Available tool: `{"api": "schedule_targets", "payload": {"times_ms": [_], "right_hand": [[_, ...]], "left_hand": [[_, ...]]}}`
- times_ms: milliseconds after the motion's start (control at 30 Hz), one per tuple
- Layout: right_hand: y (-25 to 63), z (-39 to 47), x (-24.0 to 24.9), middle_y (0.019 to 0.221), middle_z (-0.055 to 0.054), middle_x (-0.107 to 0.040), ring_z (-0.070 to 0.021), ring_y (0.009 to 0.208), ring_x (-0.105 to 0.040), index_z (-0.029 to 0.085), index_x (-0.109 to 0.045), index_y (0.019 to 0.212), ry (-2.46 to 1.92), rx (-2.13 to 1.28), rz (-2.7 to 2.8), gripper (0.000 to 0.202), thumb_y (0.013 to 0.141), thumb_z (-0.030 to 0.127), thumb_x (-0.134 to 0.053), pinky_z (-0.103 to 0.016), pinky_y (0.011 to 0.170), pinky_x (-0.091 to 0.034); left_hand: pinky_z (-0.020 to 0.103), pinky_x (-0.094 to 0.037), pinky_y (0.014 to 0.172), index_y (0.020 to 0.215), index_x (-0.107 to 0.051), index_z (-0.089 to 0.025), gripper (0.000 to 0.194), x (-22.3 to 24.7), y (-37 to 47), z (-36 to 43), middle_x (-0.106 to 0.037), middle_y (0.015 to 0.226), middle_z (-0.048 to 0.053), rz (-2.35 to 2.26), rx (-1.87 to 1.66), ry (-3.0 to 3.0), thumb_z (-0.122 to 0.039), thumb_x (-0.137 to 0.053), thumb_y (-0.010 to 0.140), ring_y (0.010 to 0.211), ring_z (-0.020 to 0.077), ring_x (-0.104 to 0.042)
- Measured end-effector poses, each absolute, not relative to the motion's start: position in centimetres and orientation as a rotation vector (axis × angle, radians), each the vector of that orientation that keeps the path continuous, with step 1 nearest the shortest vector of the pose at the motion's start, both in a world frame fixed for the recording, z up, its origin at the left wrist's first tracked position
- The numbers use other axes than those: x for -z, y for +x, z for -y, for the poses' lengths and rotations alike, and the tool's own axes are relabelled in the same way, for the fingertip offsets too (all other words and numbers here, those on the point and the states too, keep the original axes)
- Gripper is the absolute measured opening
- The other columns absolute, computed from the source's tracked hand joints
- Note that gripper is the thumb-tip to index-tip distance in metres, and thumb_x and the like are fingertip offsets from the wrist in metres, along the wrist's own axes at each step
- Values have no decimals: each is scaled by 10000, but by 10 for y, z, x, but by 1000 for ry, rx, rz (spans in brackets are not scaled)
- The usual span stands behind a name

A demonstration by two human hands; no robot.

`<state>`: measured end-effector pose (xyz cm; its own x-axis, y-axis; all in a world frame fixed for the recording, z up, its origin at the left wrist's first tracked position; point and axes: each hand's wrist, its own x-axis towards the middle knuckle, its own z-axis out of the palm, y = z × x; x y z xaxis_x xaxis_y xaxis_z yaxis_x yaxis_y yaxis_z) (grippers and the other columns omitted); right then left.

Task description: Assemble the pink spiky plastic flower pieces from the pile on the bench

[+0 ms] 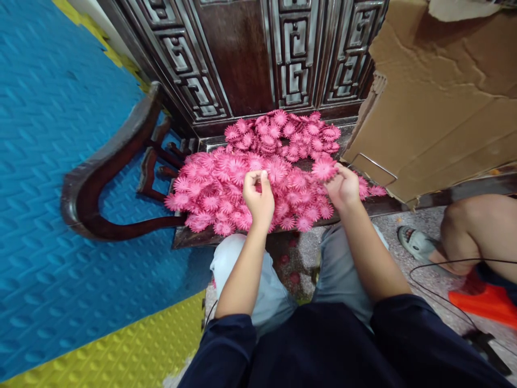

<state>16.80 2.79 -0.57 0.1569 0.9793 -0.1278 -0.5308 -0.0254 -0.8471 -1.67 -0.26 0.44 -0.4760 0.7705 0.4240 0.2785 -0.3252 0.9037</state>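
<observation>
A large heap of pink artificial flower heads (214, 183) covers the dark wooden bench seat. Above the heap, my left hand (259, 199) is closed, thumb against the curled fingers; whatever it may hold is too small to make out. My right hand (345, 186), farther right, pinches one pink flower head (324, 168) by its edge, petals spread flat. Behind the main heap lies a second cluster of the same flowers (288, 132) near the carved bench back.
The carved wooden bench back (250, 59) rises behind. At left curves a dark armrest (86, 178) over blue mats (36, 188). A cardboard box (440, 108) stands at right, with a thin metal wire loop (375, 167) at its side. Another person's bent leg (476, 231) is at right.
</observation>
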Motion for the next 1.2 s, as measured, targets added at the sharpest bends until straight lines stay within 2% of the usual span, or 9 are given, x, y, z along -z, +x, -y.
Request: {"api": "schedule_targets", "payload": {"times_ms": [133, 333, 500, 667, 767, 867, 1000, 1200], "right_hand": [[154, -21, 6, 608, 16, -439, -136, 609, -440, 230, -486, 593, -1034, -1338, 848, 73, 607, 272, -544, -277, 643, -412], [130, -10, 9, 763, 5, -581, -156, 780, -515, 228, -581, 700, -1175, -1148, 1104, 71, 679, 294, -565, -293, 798, -395], [125, 1, 1, 805, -11, -595, -153, 742, -540, 238, -596, 818, -1147, -959, 1210, 128, 787, 344, -531, -293, 752, -419], [120, 5, -2, 911, -24, -633, -130, 684, -541, 234, -632, 879, -1132, -1046, 1255, 241, 713, 407, -654, -279, 668, -433], [121, 2, 0, 749, 4, -625, -103, 555, -485, 231, -637, 860, -1148, -1125, 1218, 277, 689, 447, -666, -261, 548, -396], [123, 0, 1, 531, 47, -519, -87, 441, -383, 222, -643, 836, -1143, -1196, 1180, 305, 663, 471, -680, -251, 454, -307], [125, -2, -1, 489, 63, -484, -72, 419, -353, 201, -646, 812, -1104, -1235, 1129, 331, 618, 462, -712, -243, 441, -268], [125, -2, -5, 446, 83, -465, -53, 396, -350, 167, -627, 777, -1050, -1341, 1054, 401, 544, 467, -754, -222, 423, -249]], "left_hand": [[223, -409, 668, 776, -503, -193, 166, -5, -13, 4, -533, 706, -1, -1571, -1798, 1417, -336, -487, 861, 663, 102, -501], [225, -396, 667, 786, -520, -193, 198, 1, -5, 6, -528, 680, -11, -1554, -1701, 1503, -373, -483, 861, 651, 105, -498], [232, -401, 682, 794, -536, -197, 211, 4, -3, 7, -550, 701, -4, -1527, -1607, 1555, -388, -478, 863, 675, 113, -517], [238, -430, 690, 788, -555, -194, 255, 4, 2, 5, -584, 738, 5, -1310, -1503, 1408, -445, -529, 825, 702, 117, -547], [238, -438, 660, 776, -581, -191, 279, 4, 3, 2, -579, 708, -4, -1226, -1422, 1250, -470, -577, 785, 669, 113, -540], [236, -431, 641, 774, -608, -185, 272, 4, 1, -1, -568, 662, -16, -1147, -1340, 1108, -457, -615, 761, 623, 100, -519], [226, -415, 643, 758, -629, -182, 274, 3, -2, -1, -557, 632, -27, -1038, -1266, 1016, -450, -664, 717, 605, 85, -494], [210, -402, 647, 711, -669, -180, 375, 1, -3, 1, -585, 629, -38, -951, -1313, 947, -503, -765, 547, 608, 74, -485]]}}
